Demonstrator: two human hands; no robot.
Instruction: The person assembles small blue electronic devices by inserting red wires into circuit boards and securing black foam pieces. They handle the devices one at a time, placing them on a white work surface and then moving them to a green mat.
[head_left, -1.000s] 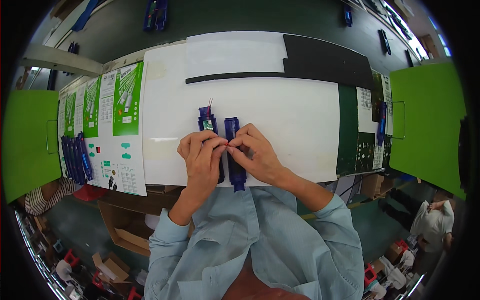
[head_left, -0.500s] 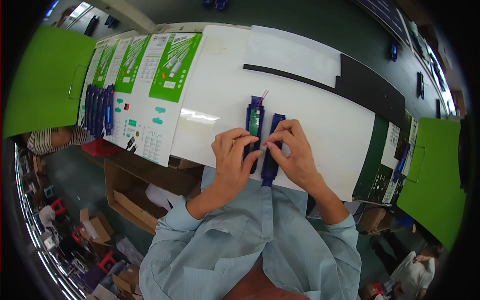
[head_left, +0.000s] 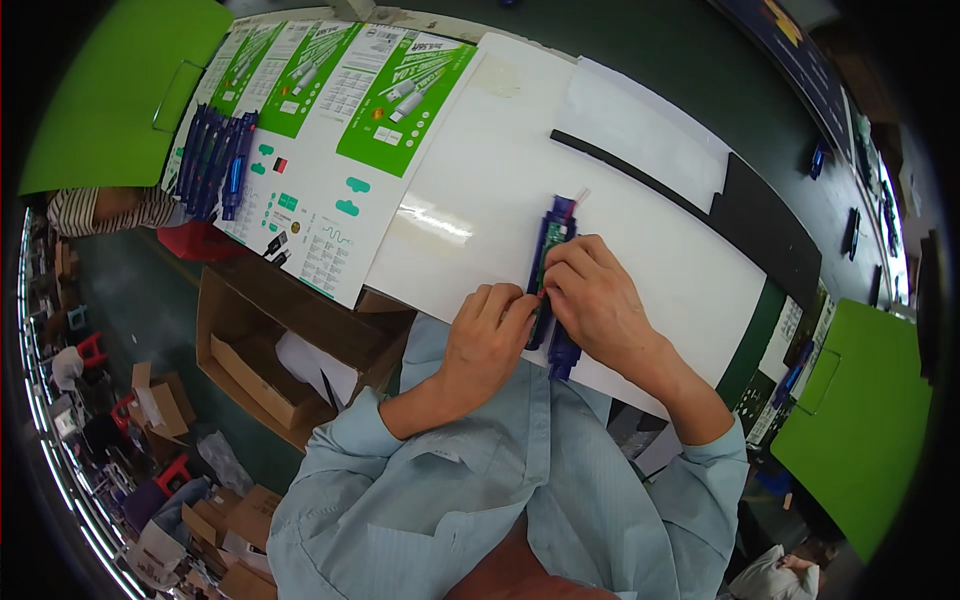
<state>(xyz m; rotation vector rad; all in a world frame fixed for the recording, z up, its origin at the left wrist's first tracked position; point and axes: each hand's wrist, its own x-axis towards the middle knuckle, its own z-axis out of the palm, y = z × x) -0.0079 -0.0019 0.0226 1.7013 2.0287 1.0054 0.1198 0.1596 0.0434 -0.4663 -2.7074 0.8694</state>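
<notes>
In front of me, a long dark blue plastic housing (head_left: 546,232) lies on the white work surface, a green circuit board (head_left: 555,232) inside it and a thin reddish wire (head_left: 574,206) rising from its far end. My left hand (head_left: 485,345) has its fingers drawn together at the housing's left side; whatever they grip is hidden. From the right, my right hand (head_left: 605,308) pinches a small red piece (head_left: 543,293) over the board. Beneath that hand, a second blue housing (head_left: 563,358) shows only its near end.
Several blue housings (head_left: 212,160) stand in a row on printed green-and-white sheets (head_left: 335,190) at the left. A black strip (head_left: 640,170) borders the far side. A cardboard box (head_left: 250,385) sits below the table edge; someone's striped sleeve (head_left: 75,212) shows far left.
The view has shifted, so the table appears turned. My fingers have come together over the board, and my right hand now covers most of the second housing.
</notes>
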